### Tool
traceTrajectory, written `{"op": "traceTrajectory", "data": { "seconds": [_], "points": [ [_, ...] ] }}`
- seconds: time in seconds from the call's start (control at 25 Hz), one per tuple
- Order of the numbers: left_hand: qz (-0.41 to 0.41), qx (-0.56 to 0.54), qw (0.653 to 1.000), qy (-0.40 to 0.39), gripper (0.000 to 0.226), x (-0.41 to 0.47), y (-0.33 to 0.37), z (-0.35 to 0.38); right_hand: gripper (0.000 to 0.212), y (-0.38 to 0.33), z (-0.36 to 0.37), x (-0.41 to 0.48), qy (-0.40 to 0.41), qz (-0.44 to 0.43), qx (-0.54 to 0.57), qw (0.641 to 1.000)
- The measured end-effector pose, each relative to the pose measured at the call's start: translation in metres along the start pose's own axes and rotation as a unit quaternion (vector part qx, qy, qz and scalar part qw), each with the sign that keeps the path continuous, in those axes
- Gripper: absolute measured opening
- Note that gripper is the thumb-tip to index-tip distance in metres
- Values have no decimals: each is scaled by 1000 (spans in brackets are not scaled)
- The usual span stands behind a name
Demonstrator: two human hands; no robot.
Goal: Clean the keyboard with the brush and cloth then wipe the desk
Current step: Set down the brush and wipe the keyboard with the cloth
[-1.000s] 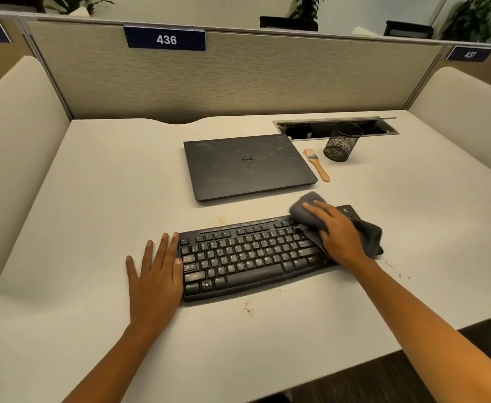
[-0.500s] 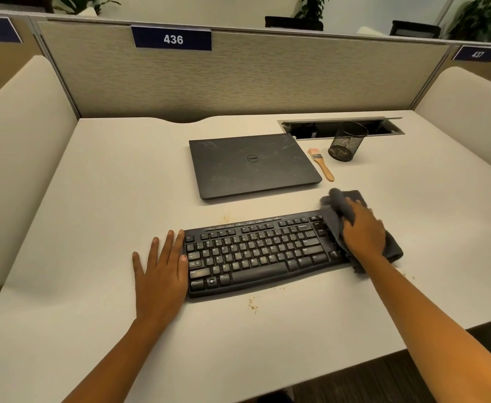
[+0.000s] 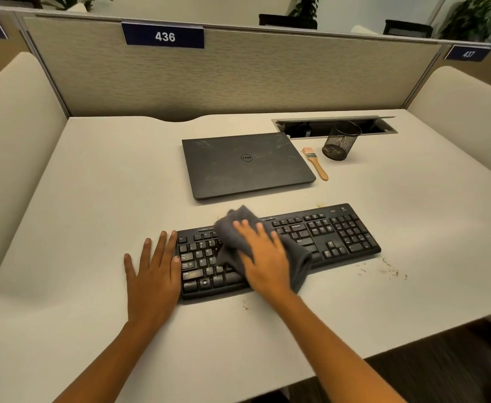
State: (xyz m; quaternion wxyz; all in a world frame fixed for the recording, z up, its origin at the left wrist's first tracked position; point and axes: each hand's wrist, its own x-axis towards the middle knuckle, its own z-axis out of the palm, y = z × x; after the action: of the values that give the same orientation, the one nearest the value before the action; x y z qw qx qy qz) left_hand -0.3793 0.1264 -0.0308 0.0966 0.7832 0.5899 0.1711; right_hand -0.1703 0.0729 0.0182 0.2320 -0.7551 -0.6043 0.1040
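Observation:
A black keyboard (image 3: pixel 325 234) lies across the white desk (image 3: pixel 93 184) in front of me. My right hand (image 3: pixel 264 257) presses a dark grey cloth (image 3: pixel 235 231) flat onto the keys left of the keyboard's middle. My left hand (image 3: pixel 154 271) lies flat on the desk, fingers spread, its thumb side against the keyboard's left end. A small wooden-handled brush (image 3: pixel 315 162) lies on the desk behind the keyboard, to the right of the laptop, untouched.
A closed black laptop (image 3: pixel 244 164) lies behind the keyboard. A black mesh pen cup (image 3: pixel 340 141) stands by an open cable slot (image 3: pixel 334 128). Brown crumbs (image 3: pixel 384 269) dot the desk at the keyboard's right and front. Partition walls enclose three sides.
My right hand has slid the cloth from the keyboard's right end leftwards to the left-middle keys. The left hand has stayed by the left end.

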Motion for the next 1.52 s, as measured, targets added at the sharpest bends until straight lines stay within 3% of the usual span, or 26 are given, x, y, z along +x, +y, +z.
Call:
{"op": "traceTrajectory", "data": {
  "seconds": [0.16, 0.32, 0.44, 0.6, 0.72, 0.84, 1.24, 1.4, 1.52],
  "points": [
    [13, 19, 1000, 1, 63, 0, -2, 3, 56, -24, 25, -16, -40, -135, -32, 990],
    [8, 3, 1000, 5, 63, -1, -1, 1, 63, 28, -1, -15, -30, -149, -63, 986],
    [12, 2, 1000, 4, 62, -2, -2, 1, 60, 76, -30, -16, 3, -71, -71, 995],
    [14, 15, 1000, 8, 61, -1, -2, 2, 58, 126, -63, -5, 86, 98, -41, 991],
    [15, 17, 1000, 8, 60, 0, -3, 3, 59, 120, -60, 5, 126, 178, -56, 974],
    [15, 15, 1000, 10, 60, 0, -3, 4, 58, 98, -47, 3, 117, 209, 0, 971],
    [11, 16, 1000, 8, 62, 1, -4, 6, 57, 11, 3, -11, 45, 47, 88, 994],
    [26, 24, 999, 0, 62, 0, -6, 7, 59, -14, 12, -19, -9, -89, 106, 990],
    [24, 36, 999, 4, 60, 0, -7, 6, 67, 5, -3, -28, -61, -168, 71, 981]
  ]
}}
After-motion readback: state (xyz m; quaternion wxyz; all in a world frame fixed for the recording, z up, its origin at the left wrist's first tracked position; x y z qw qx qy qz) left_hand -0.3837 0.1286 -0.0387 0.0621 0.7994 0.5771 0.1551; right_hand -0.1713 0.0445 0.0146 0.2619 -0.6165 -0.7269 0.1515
